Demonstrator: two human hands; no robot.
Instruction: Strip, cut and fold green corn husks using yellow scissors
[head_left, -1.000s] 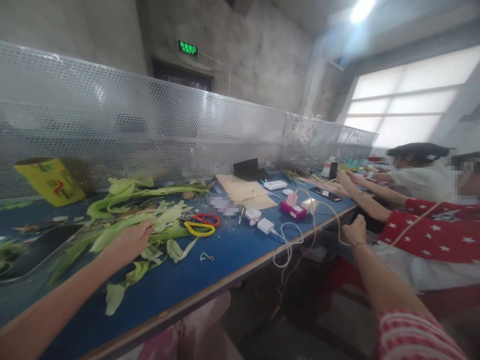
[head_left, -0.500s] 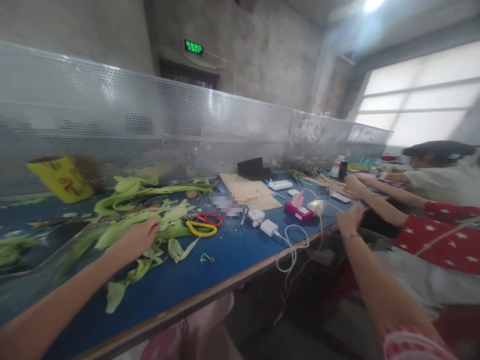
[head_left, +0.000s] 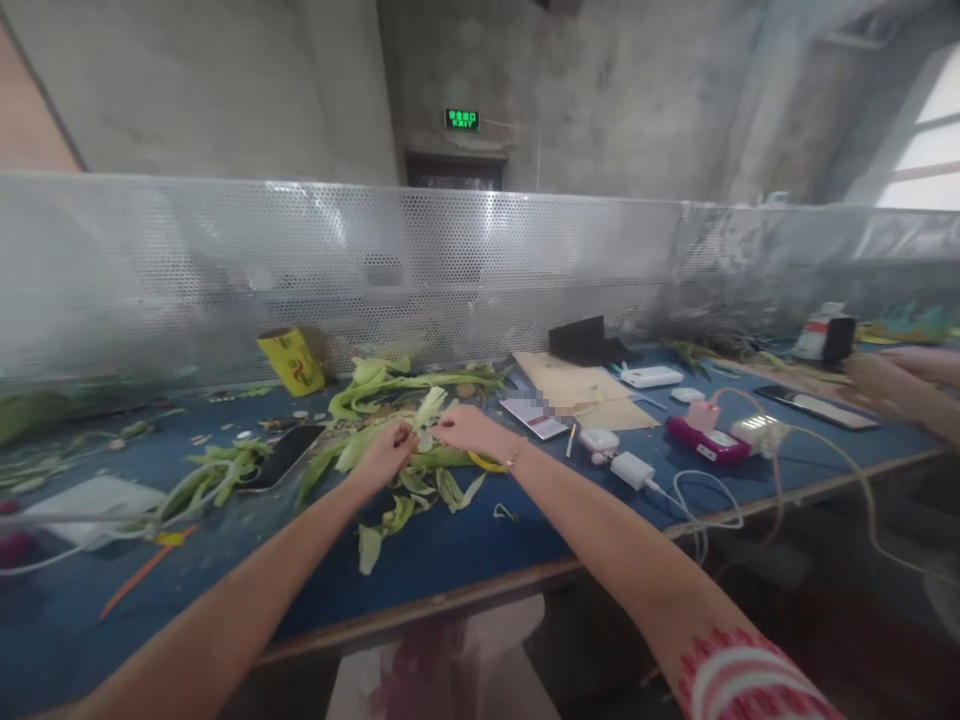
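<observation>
My left hand point(head_left: 391, 447) is closed in a pinch on a pale green piece of corn husk point(head_left: 430, 408) that sticks up between my two hands. Just to its right is my right hand point(head_left: 472, 430), fingers pinched together; what lies in them is too small to make out. Both hands are above a heap of green corn husks point(head_left: 442, 458) on the blue tabletop. Part of a yellow loop handle point(head_left: 486, 461) shows under my right wrist. Torn husk strips point(head_left: 396, 515) trail toward the table's front edge.
A yellow paper cup point(head_left: 292, 362) tilts against the mesh partition point(head_left: 450, 280). To the left lie a dark phone point(head_left: 283, 458) and an orange strip point(head_left: 142, 575). On the right are a white charger point(head_left: 632, 470), cables and a magenta power bank point(head_left: 705, 440). Another person's arms point(head_left: 900, 375) reach in.
My right hand has come from the far right to beside my left hand over the husks. The view has turned left. My left hand remains at the husk heap.
</observation>
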